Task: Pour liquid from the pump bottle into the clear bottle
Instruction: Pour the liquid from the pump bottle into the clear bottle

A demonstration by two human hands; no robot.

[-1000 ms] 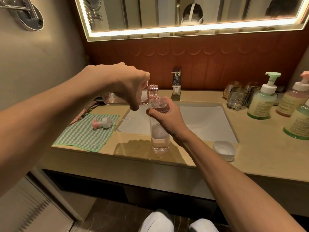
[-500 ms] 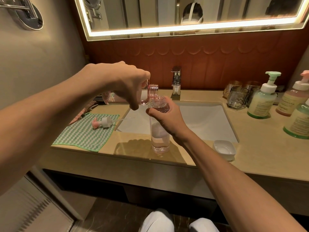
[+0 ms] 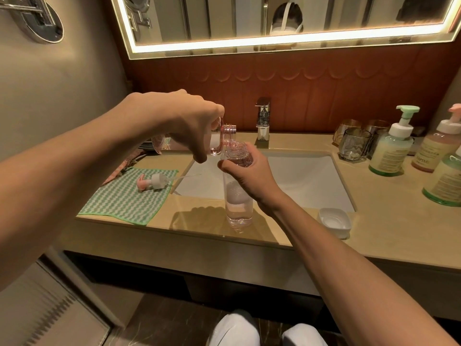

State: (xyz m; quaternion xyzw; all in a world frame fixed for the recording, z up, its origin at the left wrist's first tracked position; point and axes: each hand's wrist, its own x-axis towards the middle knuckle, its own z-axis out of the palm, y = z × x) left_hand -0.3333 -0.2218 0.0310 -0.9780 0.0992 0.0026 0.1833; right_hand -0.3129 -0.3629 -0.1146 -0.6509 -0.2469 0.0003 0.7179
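1. Fingers of our left hand [image 3: 184,126] wrap closed around the pump bottle [image 3: 219,139], which we hold tipped on its side so its open threaded neck points toward three o'clock and sits just over the mouth of the clear bottle [image 3: 238,196]; that tilt is what lets the liquid run across.
2. Our right hand [image 3: 249,176] closes its fingers on the clear bottle's shoulder, from the three o'clock side, to keep it steady and upright under the neck. Its base appears to stand on the counter [image 3: 374,221] at the six o'clock rim of the sink [image 3: 311,176], so any spill would land near the basin.
3. We see the clear bottle as a tall, see-through cylinder with a pinkish tint near its neck and foot; how full it is we cannot tell.
4. At nine o'clock from it, the removed pump head [image 3: 152,182] lies on a green checked cloth [image 3: 124,201], likely set there to catch drips.
5. At four o'clock, near the sink's corner, sits a small white dish [image 3: 334,221]; well out at two to three o'clock stand other pump bottles [image 3: 391,146] beside some glasses [image 3: 354,146].
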